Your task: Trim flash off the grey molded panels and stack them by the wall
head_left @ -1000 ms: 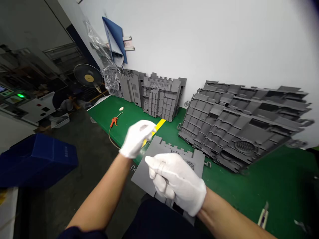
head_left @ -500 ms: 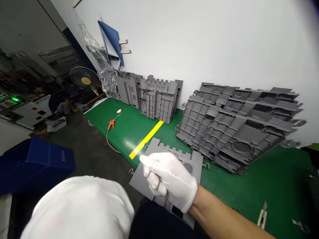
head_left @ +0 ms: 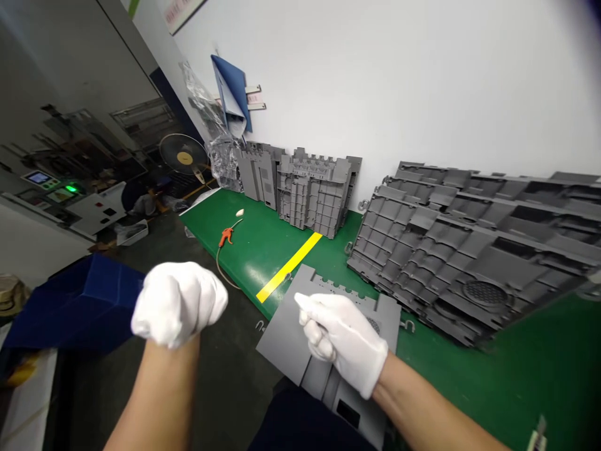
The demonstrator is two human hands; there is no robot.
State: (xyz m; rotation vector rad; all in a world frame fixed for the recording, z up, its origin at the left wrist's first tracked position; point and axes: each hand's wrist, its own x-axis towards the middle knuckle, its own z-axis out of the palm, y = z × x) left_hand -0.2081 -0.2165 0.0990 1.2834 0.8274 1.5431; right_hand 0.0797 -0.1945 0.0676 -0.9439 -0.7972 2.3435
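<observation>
My left hand [head_left: 179, 304], in a white glove, is raised in a fist above the floor near a blue bin [head_left: 89, 294]. Its fingers are curled and what they hold, if anything, is hidden. My right hand [head_left: 342, 338], also gloved in white, is closed with thumb and forefinger pinched together; nothing I can make out shows in it. It hovers over or rests on a grey plastic panel [head_left: 286, 332], I cannot tell which. The panel lies over the front edge of the green table [head_left: 436, 376], with metal hooks at its sides and a round grille partly covered by my hand.
Stacked grey panels [head_left: 422, 244] lean at the right, with more panels [head_left: 312, 194] against the wall. An orange air blow gun [head_left: 226, 237] with a hose lies at the left, beyond the yellow tape [head_left: 288, 268]. A utility knife [head_left: 538, 438] sits at lower right.
My left hand has drawn away from close to the camera, up and forward, and now shows as a fist. The view has shifted slightly left; my right hand keeps its pinch over the panel.
</observation>
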